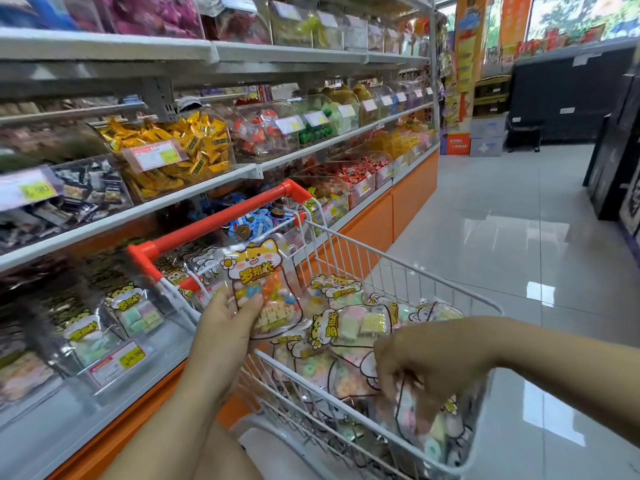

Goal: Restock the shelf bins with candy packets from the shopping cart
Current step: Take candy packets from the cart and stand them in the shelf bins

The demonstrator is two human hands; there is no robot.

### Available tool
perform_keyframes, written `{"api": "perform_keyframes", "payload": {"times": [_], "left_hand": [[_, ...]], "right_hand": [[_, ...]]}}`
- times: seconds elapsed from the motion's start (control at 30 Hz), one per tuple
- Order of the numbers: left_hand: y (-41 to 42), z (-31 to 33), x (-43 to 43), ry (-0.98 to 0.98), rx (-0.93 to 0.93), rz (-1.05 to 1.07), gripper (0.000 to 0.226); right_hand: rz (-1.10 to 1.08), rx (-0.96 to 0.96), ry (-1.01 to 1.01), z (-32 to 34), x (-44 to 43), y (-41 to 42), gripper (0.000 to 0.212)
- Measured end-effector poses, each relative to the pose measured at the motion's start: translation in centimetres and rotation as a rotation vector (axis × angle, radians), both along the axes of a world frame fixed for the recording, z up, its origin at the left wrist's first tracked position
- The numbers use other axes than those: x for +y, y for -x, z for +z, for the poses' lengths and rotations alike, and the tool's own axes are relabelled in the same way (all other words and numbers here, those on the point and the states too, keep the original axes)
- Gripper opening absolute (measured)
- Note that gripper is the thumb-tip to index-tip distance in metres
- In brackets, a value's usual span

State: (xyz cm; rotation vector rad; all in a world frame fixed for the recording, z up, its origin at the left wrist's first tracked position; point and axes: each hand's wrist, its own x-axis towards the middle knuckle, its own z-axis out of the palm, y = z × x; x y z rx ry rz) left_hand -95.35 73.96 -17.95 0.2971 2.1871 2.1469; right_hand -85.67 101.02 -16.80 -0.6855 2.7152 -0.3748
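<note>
My left hand (227,327) grips a clear candy packet (263,282) printed with a cartoon cat, holding it upright above the near left corner of the shopping cart (398,268). The cart, white wire with an orange handle (221,220), holds several similar packets (349,323) of pastel candy. My right hand (419,358) reaches down into the near right of the cart, its fingers pinching a packet (429,420) that hangs below it. On the low shelf at the left, a clear bin (114,327) holds matching cat packets behind a price label.
Tiered shelves of clear candy bins (180,147) run along the left, with an orange base panel (412,192) below. The cart stands close against them. Glossy tiled floor (519,237) stretches to the right; dark display units (616,150) stand at the far right.
</note>
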Motion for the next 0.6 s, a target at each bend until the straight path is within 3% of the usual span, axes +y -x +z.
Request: {"api": "perform_keyframes", "payload": {"times": [0.2, 0.3, 0.6], "left_hand": [[1.0, -0.1, -0.9, -0.008, -0.052, 0.062, 0.015], [1.1, -0.5, -1.1, -0.011, -0.060, 0.055, 0.021], [2.6, -1.7, -3.4, 0.041, -0.015, 0.092, 0.082]], "right_hand": [[-0.213, 0.148, 0.335, 0.5, -0.6, 4.0, 0.031], [-0.264, 0.219, 0.395, -1.2, -1.8, 7.4, 0.027], [-0.238, 0.196, 0.356, -2.4, -4.3, 13.8, 0.035]]}}
